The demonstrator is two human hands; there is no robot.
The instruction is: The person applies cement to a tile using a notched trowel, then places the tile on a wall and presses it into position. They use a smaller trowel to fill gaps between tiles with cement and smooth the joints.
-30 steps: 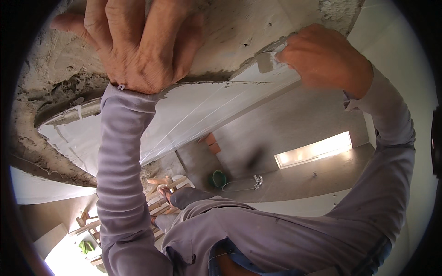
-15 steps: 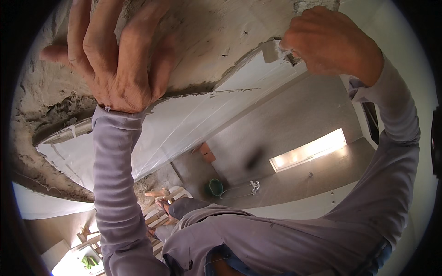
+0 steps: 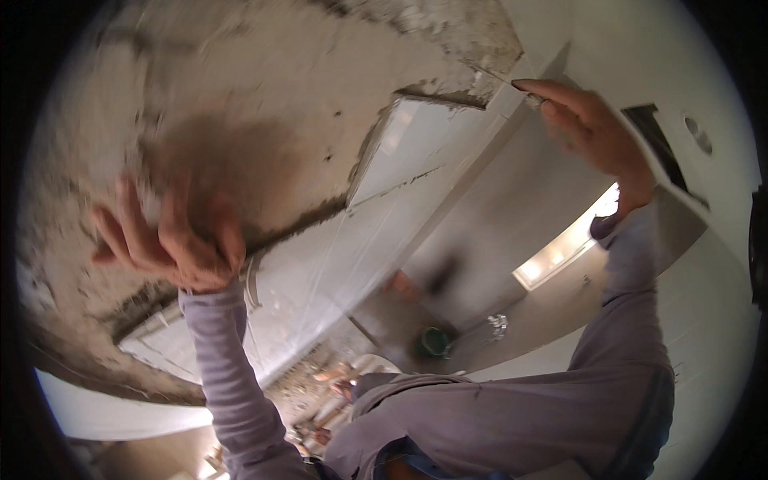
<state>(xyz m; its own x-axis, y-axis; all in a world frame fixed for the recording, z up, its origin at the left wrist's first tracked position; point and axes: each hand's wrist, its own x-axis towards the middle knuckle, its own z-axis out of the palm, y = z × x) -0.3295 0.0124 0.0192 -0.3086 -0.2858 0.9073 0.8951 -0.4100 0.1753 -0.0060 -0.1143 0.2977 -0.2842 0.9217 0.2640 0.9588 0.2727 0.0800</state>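
Note:
Rough grey plaster (image 3: 304, 96) fills the upper left. My left hand (image 3: 184, 240) rests on it, fingers spread, just above the jagged edge of a white tiled strip (image 3: 304, 272). At the upper right, my right hand (image 3: 584, 128) is closed around a thin-bladed scraper (image 3: 504, 78), seen nearly edge-on beside the corner where plaster and tile meet. The blade's tip is too thin and blurred to tell whether it touches. Both forearms in mauve sleeves reach up from the lower edge.
A pale wall (image 3: 696, 296) at right has a dark opening (image 3: 664, 152) and a round hole (image 3: 698, 136). Below are a bright narrow window (image 3: 552, 256), green bucket (image 3: 434, 342), metal tap (image 3: 496, 326), orange bricks (image 3: 400, 284) and wooden planks (image 3: 332, 376) beneath my feet.
The view has tilted and shifted. My left hand appears lower on the plaster. My right hand has turned, bringing the blade from flat on the tile edge to edge-on near the upper corner.

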